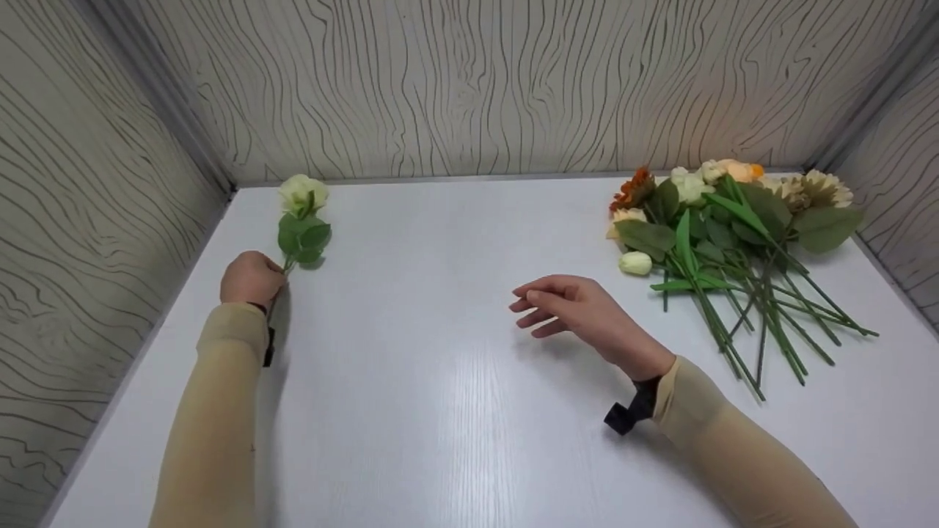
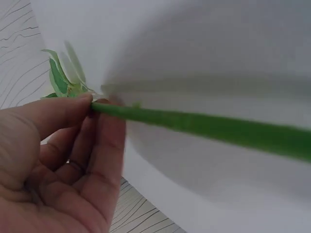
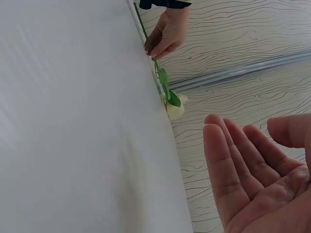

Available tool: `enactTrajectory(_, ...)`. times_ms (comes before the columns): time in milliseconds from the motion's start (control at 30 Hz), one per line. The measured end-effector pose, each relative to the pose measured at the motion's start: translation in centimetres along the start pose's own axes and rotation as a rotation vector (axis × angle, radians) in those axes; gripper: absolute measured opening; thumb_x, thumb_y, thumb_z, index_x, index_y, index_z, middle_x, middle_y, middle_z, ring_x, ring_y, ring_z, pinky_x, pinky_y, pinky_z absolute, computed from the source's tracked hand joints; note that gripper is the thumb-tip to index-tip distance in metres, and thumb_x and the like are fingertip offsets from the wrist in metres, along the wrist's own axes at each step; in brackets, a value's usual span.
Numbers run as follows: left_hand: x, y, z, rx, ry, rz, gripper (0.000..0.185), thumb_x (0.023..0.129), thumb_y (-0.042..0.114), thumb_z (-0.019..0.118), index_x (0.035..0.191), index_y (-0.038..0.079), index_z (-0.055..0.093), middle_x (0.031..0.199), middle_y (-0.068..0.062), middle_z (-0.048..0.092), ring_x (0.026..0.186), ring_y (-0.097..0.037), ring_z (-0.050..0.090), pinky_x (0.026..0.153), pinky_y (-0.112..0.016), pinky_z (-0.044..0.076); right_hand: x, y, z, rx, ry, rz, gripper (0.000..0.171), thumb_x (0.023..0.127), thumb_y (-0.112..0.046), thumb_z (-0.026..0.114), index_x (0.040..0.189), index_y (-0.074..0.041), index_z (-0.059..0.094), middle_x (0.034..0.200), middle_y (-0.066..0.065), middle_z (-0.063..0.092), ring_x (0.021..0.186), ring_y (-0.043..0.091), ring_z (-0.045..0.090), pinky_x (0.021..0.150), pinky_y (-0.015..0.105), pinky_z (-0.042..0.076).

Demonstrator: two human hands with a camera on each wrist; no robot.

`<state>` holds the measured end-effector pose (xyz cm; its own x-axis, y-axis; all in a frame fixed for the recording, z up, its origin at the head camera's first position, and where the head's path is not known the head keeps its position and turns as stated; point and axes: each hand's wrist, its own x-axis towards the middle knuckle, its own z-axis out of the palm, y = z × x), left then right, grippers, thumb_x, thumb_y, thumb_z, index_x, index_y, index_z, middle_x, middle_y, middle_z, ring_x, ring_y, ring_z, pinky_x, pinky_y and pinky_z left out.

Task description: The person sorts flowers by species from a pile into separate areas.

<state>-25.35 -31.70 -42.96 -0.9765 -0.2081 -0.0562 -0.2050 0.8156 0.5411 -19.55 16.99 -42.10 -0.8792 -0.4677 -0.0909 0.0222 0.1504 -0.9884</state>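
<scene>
A single white rose (image 1: 302, 193) with green leaves lies on the white table (image 1: 440, 381) at the far left. My left hand (image 1: 251, 279) pinches its green stem (image 2: 204, 127) between thumb and fingers just below the leaves. My right hand (image 1: 561, 304) hovers above the middle of the table, fingers straight and relaxed, holding nothing. In the right wrist view its open palm (image 3: 257, 179) faces the camera, with the white rose (image 3: 174, 109) and left hand (image 3: 167, 31) far across the table.
A bunch of artificial flowers (image 1: 733, 235) in cream, orange and white, with long green stems, lies at the right back of the table. Wood-grain patterned walls (image 1: 477, 81) enclose the table on the left, back and right.
</scene>
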Motion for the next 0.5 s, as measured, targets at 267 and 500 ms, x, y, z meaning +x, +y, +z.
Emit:
enactTrajectory(267, 0.0, 0.1, 0.3, 0.033, -0.01, -0.044, 0.026, 0.09, 0.005, 0.057, 0.1, -0.014, 0.071, 0.1, -0.028, 0.069, 0.09, -0.041, 0.064, 0.084, -0.055, 0.053, -0.1, 0.1, 0.0, 0.009, 0.0, -0.009, 0.037, 0.104, -0.03, 0.063, 0.129, -0.003, 0.067, 0.121, 0.019, 0.07, 0.106, 0.033, 0.071, 0.087, 0.042, 0.059)
enactTrajectory(500, -0.4, 2.6, 0.6, 0.065, 0.121, 0.069, 0.046, 0.101, 0.019, 0.058, 0.131, -0.016, 0.055, 0.127, -0.039, 0.053, 0.113, -0.053, 0.054, 0.094, -0.063, 0.047, 0.2, 0.1, -0.6, -0.004, 0.012, -0.014, 0.037, 0.104, -0.031, 0.063, 0.128, -0.004, 0.067, 0.122, 0.021, 0.069, 0.106, 0.033, 0.07, 0.088, 0.042, 0.059)
